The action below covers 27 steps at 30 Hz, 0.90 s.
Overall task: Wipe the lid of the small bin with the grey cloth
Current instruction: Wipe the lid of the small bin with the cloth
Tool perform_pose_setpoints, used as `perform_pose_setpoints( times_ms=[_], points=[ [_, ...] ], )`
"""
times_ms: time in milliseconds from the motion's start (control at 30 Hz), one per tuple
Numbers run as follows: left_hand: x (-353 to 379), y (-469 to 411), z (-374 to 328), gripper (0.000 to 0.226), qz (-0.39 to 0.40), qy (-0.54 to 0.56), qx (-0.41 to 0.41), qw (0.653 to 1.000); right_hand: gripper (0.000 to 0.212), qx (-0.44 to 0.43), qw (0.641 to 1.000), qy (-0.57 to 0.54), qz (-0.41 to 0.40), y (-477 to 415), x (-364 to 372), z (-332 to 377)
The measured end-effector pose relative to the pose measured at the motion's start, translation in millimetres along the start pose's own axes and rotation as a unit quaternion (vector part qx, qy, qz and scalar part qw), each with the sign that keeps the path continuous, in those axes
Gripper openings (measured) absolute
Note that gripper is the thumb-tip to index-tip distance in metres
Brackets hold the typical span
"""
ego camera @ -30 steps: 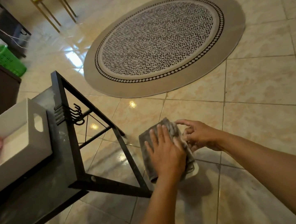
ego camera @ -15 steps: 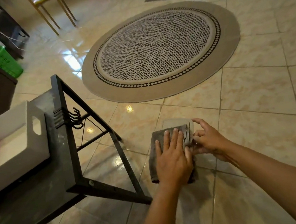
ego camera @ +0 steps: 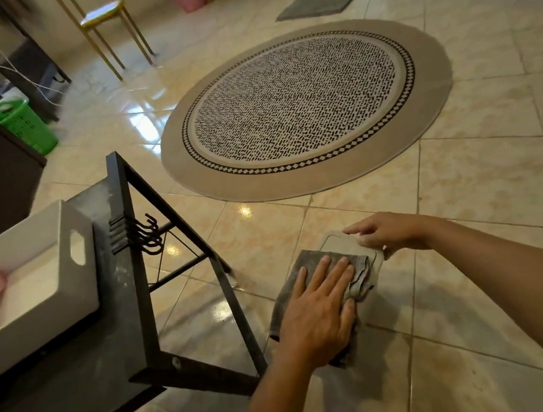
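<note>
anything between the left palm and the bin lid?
Yes: the grey cloth lies under the left hand, over the lid, in the head view.

Soft grey cloth (ego camera: 309, 266), smooth matt plastic bin lid (ego camera: 340, 243), glossy tiled floor (ego camera: 469, 197), woven rug (ego camera: 301, 105)

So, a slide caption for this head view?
Left hand presses grey cloth on bin lid; right hand steadies it.

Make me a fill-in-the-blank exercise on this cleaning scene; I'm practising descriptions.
1. The left hand presses flat on the grey ____.
2. The right hand steadies the far edge of the bin's ____.
3. Beyond the hands lies a ____ rug.

Missing words: cloth; lid; round
</note>
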<state>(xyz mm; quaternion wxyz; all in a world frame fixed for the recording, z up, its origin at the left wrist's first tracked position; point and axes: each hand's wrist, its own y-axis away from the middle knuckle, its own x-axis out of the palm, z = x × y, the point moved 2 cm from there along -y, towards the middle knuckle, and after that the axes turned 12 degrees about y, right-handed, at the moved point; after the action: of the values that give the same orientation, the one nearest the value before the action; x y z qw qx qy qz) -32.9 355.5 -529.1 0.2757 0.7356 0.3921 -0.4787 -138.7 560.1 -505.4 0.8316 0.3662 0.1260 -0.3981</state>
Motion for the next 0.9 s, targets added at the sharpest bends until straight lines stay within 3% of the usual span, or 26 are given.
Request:
perform_pose_setpoints(
  times_ms=[133, 400, 700, 900],
  points=[
    [-2, 1, 13, 0.056, 0.000, -0.013, -0.008, 1.000, 0.053, -0.014, 0.996, -0.092, -0.010, 12, 12, -9],
    [-1, -3, -6, 0.062, -0.050, 0.014, -0.159, 0.986, 0.056, 0.005, 0.961, -0.233, -0.147, 34, 68, -4],
    [2, 6, -2, 0.060, -0.084, -0.012, -0.221, 0.972, 0.073, -0.025, 0.978, -0.196, -0.072, 30, 60, -5],
    [11, -22, -24, 0.059, -0.066, 0.003, -0.166, 0.984, 0.073, -0.031, 0.968, -0.246, -0.039, 26, 61, -8]
  ],
)
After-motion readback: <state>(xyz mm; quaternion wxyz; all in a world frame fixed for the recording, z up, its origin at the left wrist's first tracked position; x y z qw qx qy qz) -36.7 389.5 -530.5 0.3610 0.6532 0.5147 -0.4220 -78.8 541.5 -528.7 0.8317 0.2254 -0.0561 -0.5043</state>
